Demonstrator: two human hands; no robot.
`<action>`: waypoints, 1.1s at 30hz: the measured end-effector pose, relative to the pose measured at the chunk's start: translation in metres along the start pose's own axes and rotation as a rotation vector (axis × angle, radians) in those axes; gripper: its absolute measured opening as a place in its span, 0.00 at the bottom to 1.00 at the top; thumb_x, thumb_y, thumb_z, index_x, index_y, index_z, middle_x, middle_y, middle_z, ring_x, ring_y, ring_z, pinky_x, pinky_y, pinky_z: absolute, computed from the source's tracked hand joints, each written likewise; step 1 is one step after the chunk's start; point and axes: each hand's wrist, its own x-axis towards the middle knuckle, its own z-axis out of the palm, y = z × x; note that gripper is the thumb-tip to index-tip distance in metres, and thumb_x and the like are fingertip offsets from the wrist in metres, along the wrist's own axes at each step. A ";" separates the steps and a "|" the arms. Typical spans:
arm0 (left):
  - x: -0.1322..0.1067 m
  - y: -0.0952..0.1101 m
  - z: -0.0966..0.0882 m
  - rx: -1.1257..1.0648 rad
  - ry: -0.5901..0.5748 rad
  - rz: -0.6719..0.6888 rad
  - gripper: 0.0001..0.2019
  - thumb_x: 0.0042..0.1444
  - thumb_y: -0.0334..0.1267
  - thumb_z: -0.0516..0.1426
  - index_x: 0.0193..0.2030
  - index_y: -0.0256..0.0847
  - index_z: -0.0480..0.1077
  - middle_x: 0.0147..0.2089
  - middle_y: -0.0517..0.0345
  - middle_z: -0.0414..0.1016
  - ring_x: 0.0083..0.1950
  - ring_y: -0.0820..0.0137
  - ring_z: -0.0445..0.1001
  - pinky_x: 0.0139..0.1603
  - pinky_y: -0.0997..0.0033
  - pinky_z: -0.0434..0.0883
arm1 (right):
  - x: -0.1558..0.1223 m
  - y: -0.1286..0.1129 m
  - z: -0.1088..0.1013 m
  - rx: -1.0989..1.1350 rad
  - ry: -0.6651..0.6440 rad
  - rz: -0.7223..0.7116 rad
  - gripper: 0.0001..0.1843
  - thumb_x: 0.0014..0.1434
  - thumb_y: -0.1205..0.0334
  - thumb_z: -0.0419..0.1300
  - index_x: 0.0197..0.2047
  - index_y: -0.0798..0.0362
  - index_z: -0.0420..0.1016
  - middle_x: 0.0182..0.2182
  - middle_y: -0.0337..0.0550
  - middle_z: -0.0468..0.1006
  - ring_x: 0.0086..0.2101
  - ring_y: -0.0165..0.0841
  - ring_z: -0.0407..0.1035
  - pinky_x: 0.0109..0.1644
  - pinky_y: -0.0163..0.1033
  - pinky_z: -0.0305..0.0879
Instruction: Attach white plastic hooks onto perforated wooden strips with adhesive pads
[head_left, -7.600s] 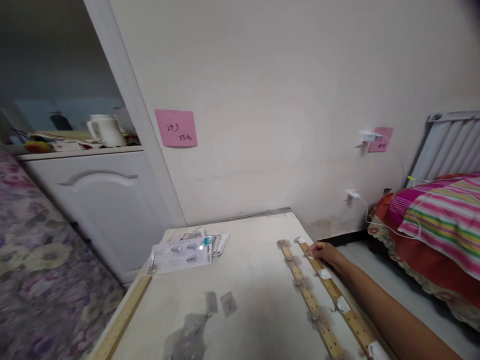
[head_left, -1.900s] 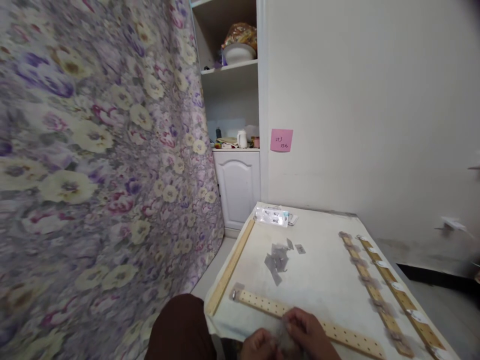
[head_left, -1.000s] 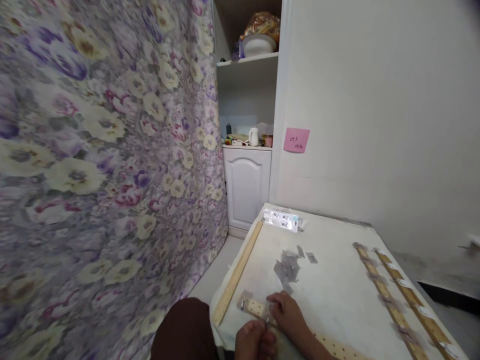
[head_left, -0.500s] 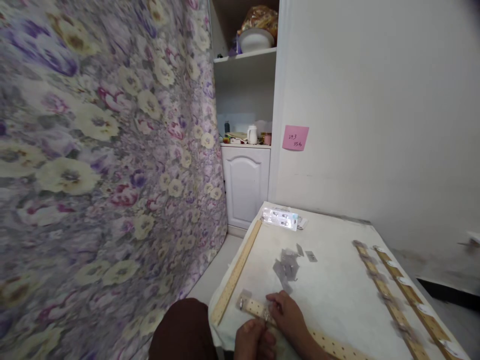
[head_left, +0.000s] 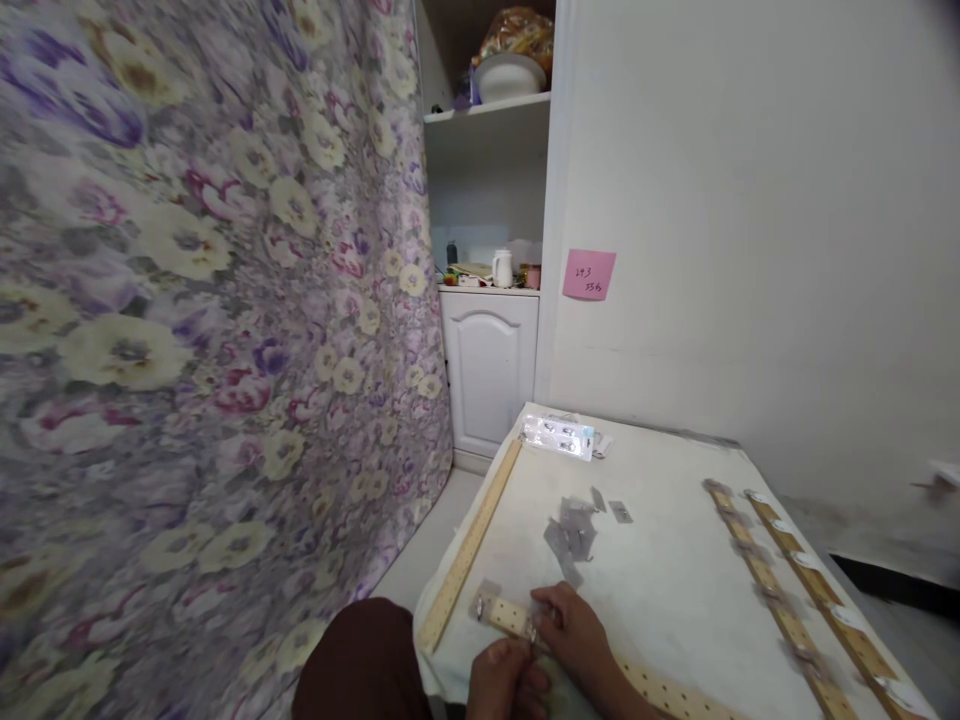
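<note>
A perforated wooden strip (head_left: pixel 510 617) lies at the table's near edge, partly under my hands. At its left end sits a small metal hook with a clear plastic backing (head_left: pixel 480 606). My right hand (head_left: pixel 574 635) rests over the strip, thumb and forefinger closed at a second small shiny hook (head_left: pixel 533 632). Just in front, my left hand (head_left: pixel 501 682) is closed with its fingertips at the same hook; whatever it holds is hidden. Beyond my hands lies a pile of small grey translucent pieces (head_left: pixel 571 535).
Another perforated strip (head_left: pixel 469 555) runs along the table's left edge. Two strips with several hooks (head_left: pixel 765 580) lie at the right. A clear hook package (head_left: pixel 559 437) is at the far end of the white-covered table (head_left: pixel 652 560). A floral curtain (head_left: pixel 225 300) hangs left.
The view has shifted very slightly. Both hands stay at the same place on the strip, with only a small movement of the fingers at the hook.
</note>
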 end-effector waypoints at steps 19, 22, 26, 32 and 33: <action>0.002 -0.003 -0.001 0.054 -0.009 0.015 0.21 0.40 0.59 0.56 0.26 0.41 0.62 0.18 0.63 0.72 0.12 0.74 0.66 0.13 0.77 0.53 | 0.004 -0.006 -0.005 0.032 -0.038 0.074 0.17 0.46 0.62 0.57 0.41 0.51 0.75 0.36 0.42 0.75 0.35 0.34 0.68 0.41 0.36 0.62; 0.002 -0.003 -0.002 0.061 -0.014 0.013 0.21 0.41 0.59 0.56 0.27 0.41 0.62 0.18 0.63 0.72 0.12 0.74 0.67 0.13 0.78 0.53 | 0.006 -0.006 -0.005 0.057 -0.047 0.091 0.17 0.44 0.63 0.57 0.40 0.52 0.75 0.36 0.43 0.76 0.34 0.34 0.68 0.41 0.36 0.62; 0.001 -0.002 -0.001 0.057 -0.006 0.012 0.20 0.42 0.57 0.56 0.28 0.41 0.62 0.18 0.63 0.73 0.12 0.74 0.67 0.13 0.78 0.55 | 0.011 -0.002 -0.004 0.086 -0.067 0.124 0.17 0.41 0.64 0.58 0.38 0.51 0.75 0.36 0.42 0.76 0.36 0.35 0.69 0.41 0.37 0.62; 0.000 0.000 -0.001 0.062 0.006 0.002 0.17 0.45 0.54 0.56 0.26 0.41 0.62 0.17 0.63 0.73 0.12 0.75 0.66 0.12 0.79 0.52 | 0.013 0.001 -0.001 0.105 -0.071 0.127 0.17 0.40 0.64 0.59 0.38 0.51 0.75 0.35 0.41 0.75 0.37 0.35 0.69 0.42 0.37 0.62; 0.001 -0.001 -0.001 0.046 0.005 0.004 0.17 0.45 0.54 0.56 0.27 0.41 0.62 0.17 0.64 0.72 0.11 0.76 0.66 0.12 0.80 0.51 | 0.012 0.000 -0.001 0.103 -0.063 0.127 0.18 0.40 0.64 0.60 0.38 0.50 0.75 0.35 0.40 0.75 0.37 0.35 0.69 0.41 0.37 0.61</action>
